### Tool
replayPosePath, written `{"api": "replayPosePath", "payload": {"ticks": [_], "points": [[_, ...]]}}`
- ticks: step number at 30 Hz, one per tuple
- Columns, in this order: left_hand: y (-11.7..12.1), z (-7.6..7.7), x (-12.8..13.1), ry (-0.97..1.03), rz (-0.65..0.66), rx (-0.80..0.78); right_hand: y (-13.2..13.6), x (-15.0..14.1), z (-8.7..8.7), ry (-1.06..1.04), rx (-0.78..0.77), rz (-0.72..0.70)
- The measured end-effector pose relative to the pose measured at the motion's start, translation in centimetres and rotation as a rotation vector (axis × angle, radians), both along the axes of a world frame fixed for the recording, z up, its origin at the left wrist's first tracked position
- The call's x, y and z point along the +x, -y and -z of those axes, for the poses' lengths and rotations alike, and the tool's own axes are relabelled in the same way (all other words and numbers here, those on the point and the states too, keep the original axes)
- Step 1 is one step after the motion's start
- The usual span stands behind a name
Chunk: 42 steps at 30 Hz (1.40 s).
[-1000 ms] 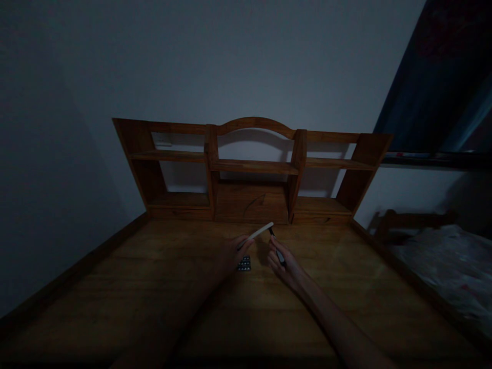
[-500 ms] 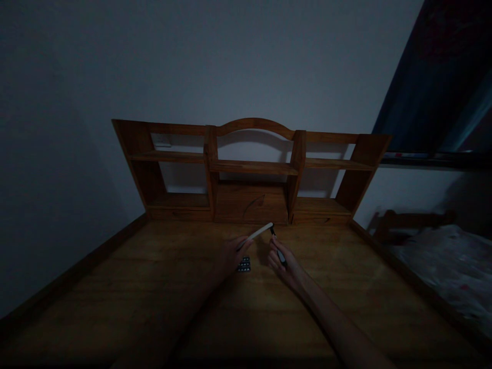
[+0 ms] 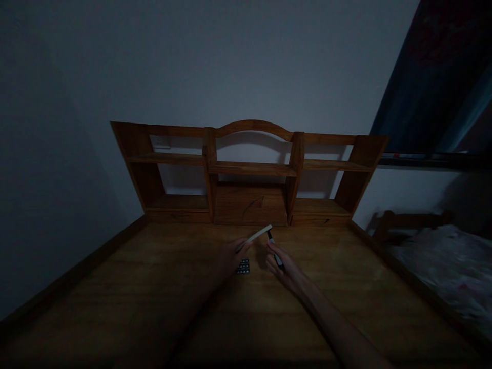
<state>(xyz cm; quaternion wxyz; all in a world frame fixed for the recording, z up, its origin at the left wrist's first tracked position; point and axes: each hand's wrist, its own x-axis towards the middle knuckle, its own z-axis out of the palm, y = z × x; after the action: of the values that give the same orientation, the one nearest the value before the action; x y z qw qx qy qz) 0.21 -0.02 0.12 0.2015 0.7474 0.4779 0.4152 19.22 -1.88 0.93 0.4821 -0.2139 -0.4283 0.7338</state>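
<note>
My left hand (image 3: 231, 253) is closed around a slim, flat white stick (image 3: 259, 234), which slants up to the right. Its lower end, dark near the fingers, is partly hidden. My right hand (image 3: 282, 264) grips a narrow black-and-white handle (image 3: 277, 260) with a dark neck, shaped like a razor. The dark upper end of this tool meets or overlaps the stick's far tip; contact cannot be made out for certain. Just right of my left hand, a small dark block (image 3: 243, 266) with rows of pale marks lies on the wooden desk (image 3: 346, 307), partly covered by that hand.
A wooden shelf unit (image 3: 253, 169) with open compartments stands along the back of the desk against a pale wall (image 3: 230, 61). Raised edges run along both sides of the desktop. To the right are a dark curtain (image 3: 430, 87) and a plastic-covered heap (image 3: 453, 261).
The dark upper end of the right-hand tool has shifted slightly left and down along the white stick's tip. My left hand has barely moved. The view has shifted a little.
</note>
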Motion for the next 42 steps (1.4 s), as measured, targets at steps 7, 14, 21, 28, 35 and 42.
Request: {"api": "replayPosePath", "payload": {"ticks": [7,14,21,28,35,42], "points": [[-0.18,0.34,0.11,-0.019,-0.007,0.000,-0.11,-0.23,0.27,0.029,-0.011,0.027],[-0.03,0.22,0.17,-0.020,0.006,-0.024,-0.21,-0.06,0.05,-0.041,-0.027,0.049],[-0.02,0.21,0.15,-0.041,-0.002,-0.001,0.00,-0.15,0.15,-0.014,-0.001,0.023],[-0.28,0.79,0.13,-0.040,-0.025,0.013,0.07,-0.13,-0.16,-0.022,-0.016,0.024],[0.09,0.15,0.03,-0.033,-0.017,-0.002,-0.51,0.00,0.28,-0.050,-0.030,0.024],[0.25,-0.13,0.07,-0.058,-0.037,-0.014,-0.13,0.00,0.03,-0.041,-0.039,0.004]]}}
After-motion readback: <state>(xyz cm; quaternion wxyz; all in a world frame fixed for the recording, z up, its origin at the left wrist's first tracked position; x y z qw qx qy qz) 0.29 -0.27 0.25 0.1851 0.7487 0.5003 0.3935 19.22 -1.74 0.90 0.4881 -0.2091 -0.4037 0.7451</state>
